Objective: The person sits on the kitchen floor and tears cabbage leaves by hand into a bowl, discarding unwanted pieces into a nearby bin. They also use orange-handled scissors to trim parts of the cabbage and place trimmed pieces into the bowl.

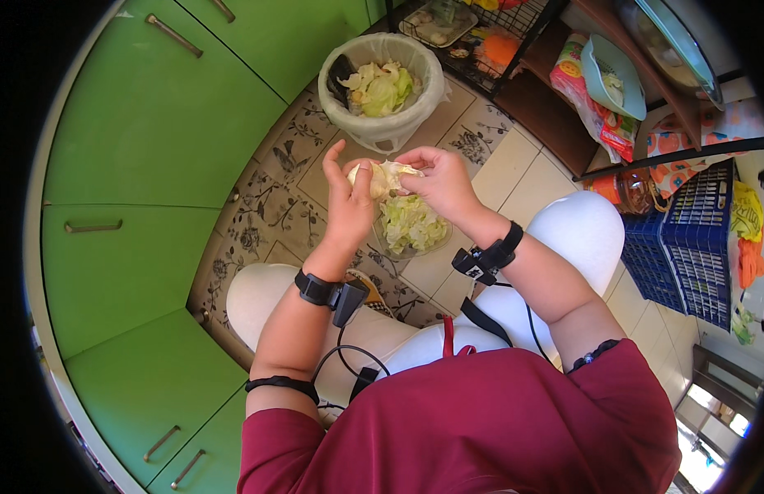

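Note:
Between both hands is a pale piece of leafy vegetable, whitish and crumpled, probably lettuce. My left hand grips its left side with the thumb on top and one finger raised. With thumb and fingertips, my right hand pinches its right edge. Below the hands, a clear container on the floor holds torn light-green lettuce leaves. Just beyond the hands stands a waste bin lined with a whitish plastic bag. Inside it lie discarded lettuce leaves.
Green cabinets line the left side. At the right stand a shelf with a light-blue basket and a dark-blue plastic crate. A wire rack is behind the bin. My knees flank the container.

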